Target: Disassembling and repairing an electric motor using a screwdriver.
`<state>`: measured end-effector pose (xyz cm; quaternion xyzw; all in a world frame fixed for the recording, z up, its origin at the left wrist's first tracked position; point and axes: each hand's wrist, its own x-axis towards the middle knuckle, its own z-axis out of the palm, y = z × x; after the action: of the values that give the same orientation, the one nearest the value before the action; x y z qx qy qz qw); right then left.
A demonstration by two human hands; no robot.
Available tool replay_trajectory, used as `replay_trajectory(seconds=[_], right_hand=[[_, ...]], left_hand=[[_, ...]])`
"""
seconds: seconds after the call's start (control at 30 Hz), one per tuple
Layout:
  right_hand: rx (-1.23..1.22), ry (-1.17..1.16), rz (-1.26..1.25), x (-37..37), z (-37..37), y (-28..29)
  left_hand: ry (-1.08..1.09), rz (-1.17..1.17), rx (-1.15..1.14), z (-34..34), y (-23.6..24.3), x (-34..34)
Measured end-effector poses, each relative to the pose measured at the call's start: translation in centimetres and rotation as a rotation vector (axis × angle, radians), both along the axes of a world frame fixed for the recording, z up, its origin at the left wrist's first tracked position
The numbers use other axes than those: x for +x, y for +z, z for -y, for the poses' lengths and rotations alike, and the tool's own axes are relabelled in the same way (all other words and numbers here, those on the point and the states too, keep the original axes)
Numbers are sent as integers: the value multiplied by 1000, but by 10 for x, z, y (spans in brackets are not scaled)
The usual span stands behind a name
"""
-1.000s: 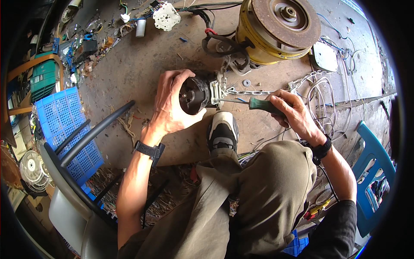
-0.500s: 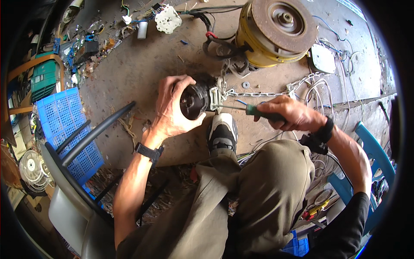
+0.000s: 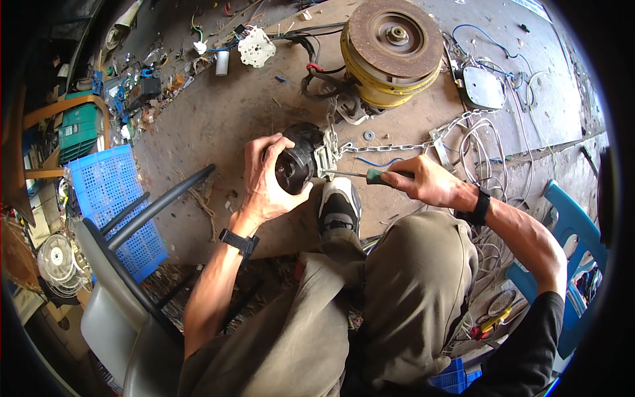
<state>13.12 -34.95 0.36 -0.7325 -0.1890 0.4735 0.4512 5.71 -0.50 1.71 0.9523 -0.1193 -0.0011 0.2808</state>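
Observation:
My left hand [image 3: 266, 180] is wrapped round the left side of a black round motor-like part [image 3: 299, 153], which rests on the brown board. My right hand [image 3: 428, 181] grips the green handle of a screwdriver [image 3: 376, 176]. The screwdriver's thin shaft points left, its tip by the pale metal bracket [image 3: 323, 161] on the part's right side; whether it touches cannot be made out. A metal chain [image 3: 390, 147] runs from beside that bracket toward the right. My shoe [image 3: 338, 206] stands just below the bracket.
A yellow machine with a rusty disc [image 3: 395, 40] stands at the back. A metal washer [image 3: 368, 135] lies before it. A blue perforated crate [image 3: 116, 198] and a grey chair [image 3: 126, 317] are at left, a blue chair [image 3: 574, 245] at right. Loose cables [image 3: 473, 142] lie at right.
The view has shifted slightly. My right hand has turned on the screwdriver and now covers more of its handle. The black part has tilted a little, with my left hand still round it.

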Motion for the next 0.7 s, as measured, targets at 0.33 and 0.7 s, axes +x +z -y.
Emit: replay_trajectory(seconds=[0.33, 0.7], right_hand=[[-12, 11, -637, 27, -2, -4], [-169, 176, -769, 51, -21, -11]], left_hand=[[38, -14, -30, 1, -2, 10], [67, -37, -14, 3, -5, 19]])
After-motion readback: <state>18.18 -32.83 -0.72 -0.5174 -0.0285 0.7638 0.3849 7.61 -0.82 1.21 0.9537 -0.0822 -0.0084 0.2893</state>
